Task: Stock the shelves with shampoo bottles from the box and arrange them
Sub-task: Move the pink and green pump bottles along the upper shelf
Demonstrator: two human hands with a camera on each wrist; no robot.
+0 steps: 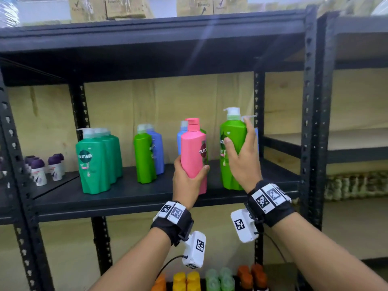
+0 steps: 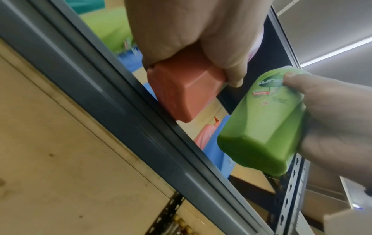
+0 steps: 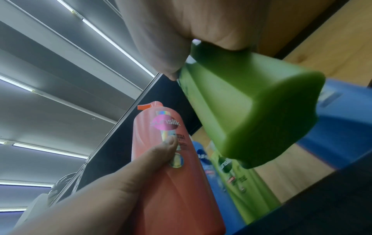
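Up close, much of the row is masked: the left hand [image 1: 188, 181] wraps its fingers and thumb round the lower body of a pink shampoo bottle [image 1: 194, 152], and that bottle covers most of a blue bottle [image 1: 182, 133] and a green one right behind it, so only slivers of those show. The right hand [image 1: 243, 162] clasps a light green pump bottle [image 1: 232, 143] round its middle, thumb on the label, and another pump nozzle with a blue edge peeps out behind its fingers; what that bottle looks like I cannot tell. From the head view both held bottles seem to stand at the front of the black shelf [image 1: 126, 196]. The wrist cameras say otherwise: the left wrist view shows the pink base [image 2: 181, 93] above the shelf lip and the green base [image 2: 255, 143] hanging free, and the right wrist view shows the same green underside clear of the board. Further left stand dark green bottles [image 1: 96, 162], a green and blue pair [image 1: 148, 152] and small purple-capped roll-ons [image 1: 42, 169], blurred. Bottle tops on the lower shelf are cut off at the frame's bottom edge
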